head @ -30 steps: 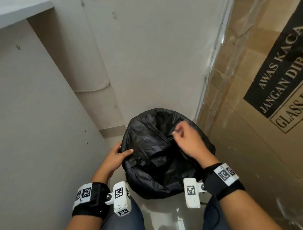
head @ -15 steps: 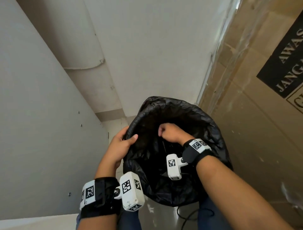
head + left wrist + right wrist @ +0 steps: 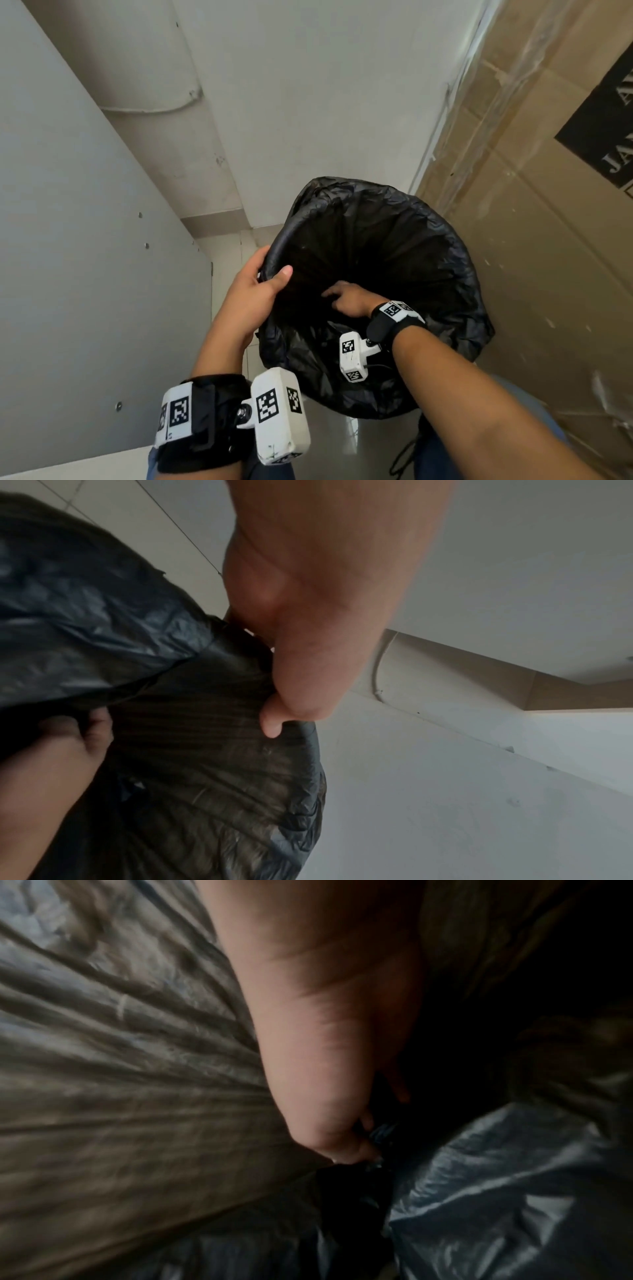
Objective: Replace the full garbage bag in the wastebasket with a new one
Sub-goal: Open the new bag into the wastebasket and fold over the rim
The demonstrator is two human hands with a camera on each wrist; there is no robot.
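A round wastebasket (image 3: 284,236) stands on the floor in a corner, lined with a black garbage bag (image 3: 455,260) whose edge is folded over the rim. My left hand (image 3: 260,284) grips the near-left rim through the bag (image 3: 103,631), thumb inside and fingers outside. My right hand (image 3: 346,299) reaches down inside the basket, fingers curled and pinching a fold of the bag (image 3: 479,1191) low in the dark interior, as the right wrist view shows (image 3: 352,1139). The basket's bottom is hidden.
White walls (image 3: 308,102) close in behind and a grey panel (image 3: 85,274) on the left. A large cardboard box (image 3: 548,240) wrapped in film stands tight against the basket's right side. A black cord (image 3: 407,448) lies on the tiled floor near my legs.
The bag's mouth has spread open over the rim. My right hand went from pinching the bag's top to deep inside the basket. The left hand kept hold of the rim.
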